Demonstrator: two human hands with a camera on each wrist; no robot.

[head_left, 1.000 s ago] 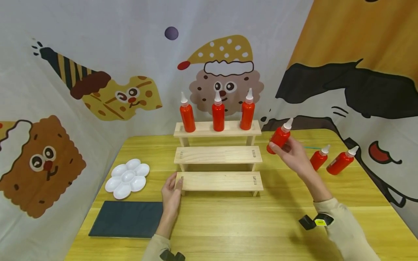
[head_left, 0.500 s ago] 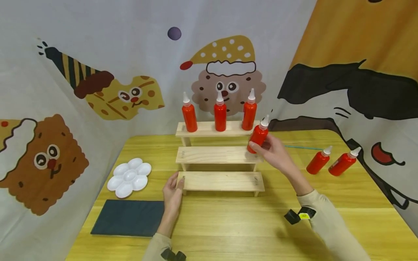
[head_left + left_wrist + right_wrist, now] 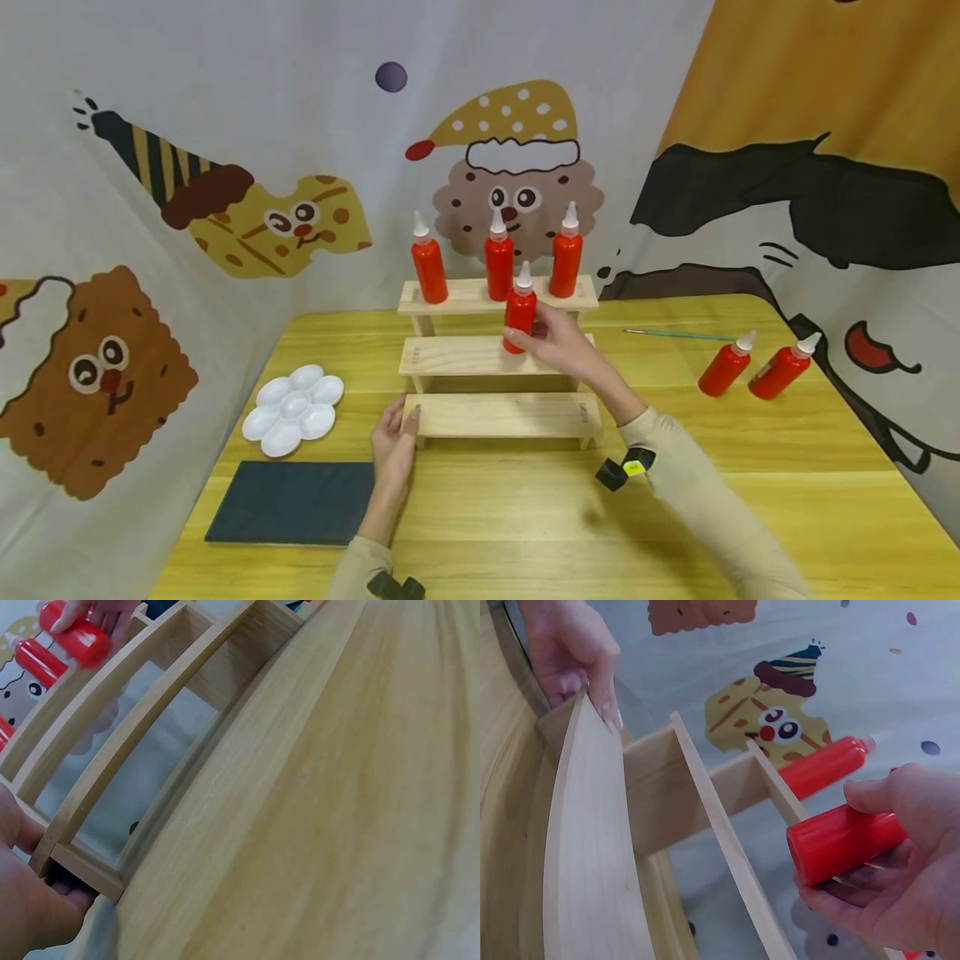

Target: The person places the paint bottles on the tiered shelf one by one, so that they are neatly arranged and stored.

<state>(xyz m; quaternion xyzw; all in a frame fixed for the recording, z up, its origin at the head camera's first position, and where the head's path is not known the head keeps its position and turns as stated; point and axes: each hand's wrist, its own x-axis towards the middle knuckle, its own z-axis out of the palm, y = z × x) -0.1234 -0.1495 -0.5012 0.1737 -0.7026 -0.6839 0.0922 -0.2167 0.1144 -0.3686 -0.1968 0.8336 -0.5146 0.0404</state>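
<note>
My right hand [image 3: 558, 337] grips a red squeeze bottle [image 3: 521, 315] with a white pointed cap, fingers and thumb wrapped round its body. In the head view the bottle is nearly upright and overlaps the middle shelf; the right wrist view shows its base [image 3: 796, 859] off the wood. A three-tier wooden rack [image 3: 498, 417] stands on the table. My left hand [image 3: 393, 446] holds the left end of its lowest shelf, thumb on top and fingers round the edge [image 3: 45, 900]. Three more red bottles stand on the top shelf, the middle one [image 3: 499, 262] partly behind the held one.
Two red bottles [image 3: 726, 367] lean or lie on the table [image 3: 525, 517] at the right, near a thin green-handled brush [image 3: 678, 335]. At the left are a white flower-shaped palette [image 3: 292, 408] and a dark flat board [image 3: 288, 502]. A printed cloth [image 3: 300, 100] hangs behind.
My right hand has carried the bottle left, from beside the rack to over the middle shelf, and the bottle has become more upright. My left hand stays on the lowest shelf.
</note>
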